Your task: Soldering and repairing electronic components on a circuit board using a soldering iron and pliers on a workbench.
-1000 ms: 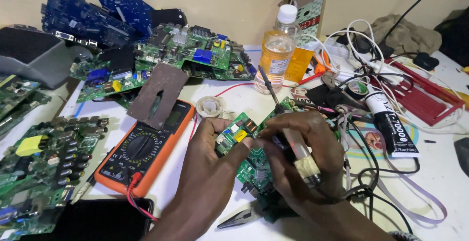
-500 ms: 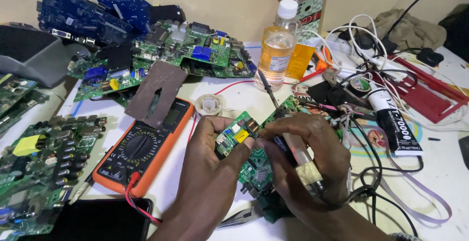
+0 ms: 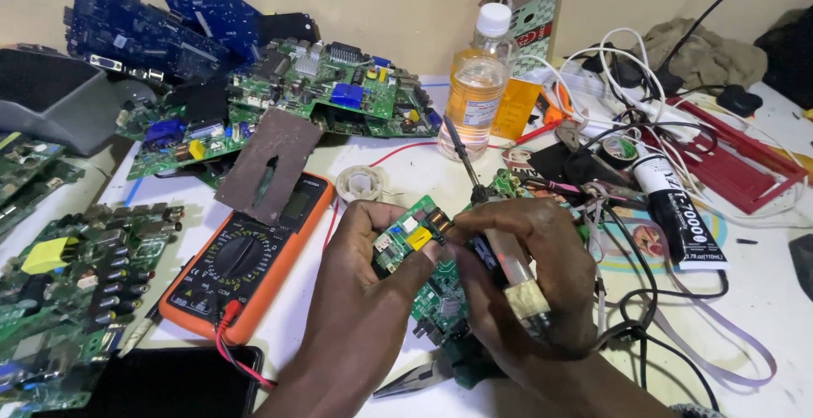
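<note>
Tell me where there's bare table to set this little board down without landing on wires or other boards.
Bare patches: the white table at the far right, between the black glue tube and the table edge; a smaller strip between the orange multimeter and the solder roll. The left side is crowded with green circuit boards, and cables tangle behind the right hand.

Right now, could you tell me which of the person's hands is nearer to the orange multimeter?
Left. The left hand holds the small green circuit board just right of the orange multimeter. The right hand, gripping the soldering iron, lies farther right, beyond that board.
</note>
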